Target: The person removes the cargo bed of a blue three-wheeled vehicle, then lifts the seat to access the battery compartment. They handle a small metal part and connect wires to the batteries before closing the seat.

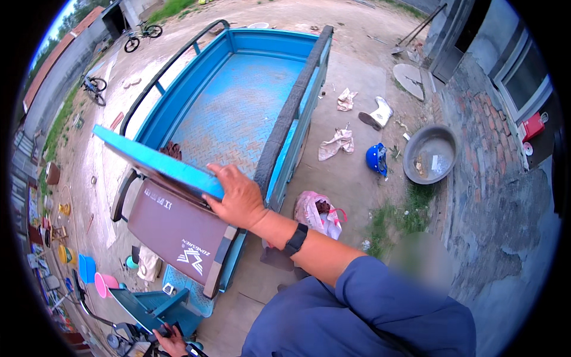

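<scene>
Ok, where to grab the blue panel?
Blue panel: probably the right end of its upper edge, coming from the right. The panel is tilted up, and that narrow rim suits thumb and fingers astride, as the right hand has it.

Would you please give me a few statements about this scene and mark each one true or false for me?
1. The right hand grips the tilted blue panel. True.
2. The left hand is inside the cargo bed. False: it is outside the bed, near the picture's lower edge.
3. The blue helmet lies on the ground to the left of the grey basin. True.
4. The black wristband is on the left wrist. False: it is on the right wrist.
5. The white boot is in the grey basin. False: it lies on the ground, outside the basin.
6. The pink tub is beside a blue container. True.
</scene>
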Action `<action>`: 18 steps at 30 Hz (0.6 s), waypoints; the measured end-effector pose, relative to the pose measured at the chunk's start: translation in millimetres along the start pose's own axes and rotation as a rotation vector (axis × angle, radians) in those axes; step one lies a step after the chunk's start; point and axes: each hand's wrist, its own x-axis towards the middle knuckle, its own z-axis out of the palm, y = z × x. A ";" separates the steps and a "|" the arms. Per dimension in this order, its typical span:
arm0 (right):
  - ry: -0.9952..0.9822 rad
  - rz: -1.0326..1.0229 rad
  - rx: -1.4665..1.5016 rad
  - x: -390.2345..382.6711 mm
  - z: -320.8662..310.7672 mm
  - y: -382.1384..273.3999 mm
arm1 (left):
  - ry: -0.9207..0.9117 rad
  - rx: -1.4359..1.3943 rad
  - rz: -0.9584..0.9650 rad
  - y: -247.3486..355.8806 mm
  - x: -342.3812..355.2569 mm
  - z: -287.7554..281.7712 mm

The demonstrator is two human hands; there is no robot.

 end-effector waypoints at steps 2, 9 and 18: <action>0.032 -0.053 0.026 3.0 4.6 -1.6 | 0.041 0.774 0.288 -21.4 27.5 -36.1; 0.023 -0.136 0.122 4.6 5.0 20.0 | -0.079 0.485 0.150 -36.0 53.8 -47.2; 0.018 -0.135 0.132 13.7 -1.9 29.6 | -0.075 -0.184 -0.259 -25.4 42.5 -72.9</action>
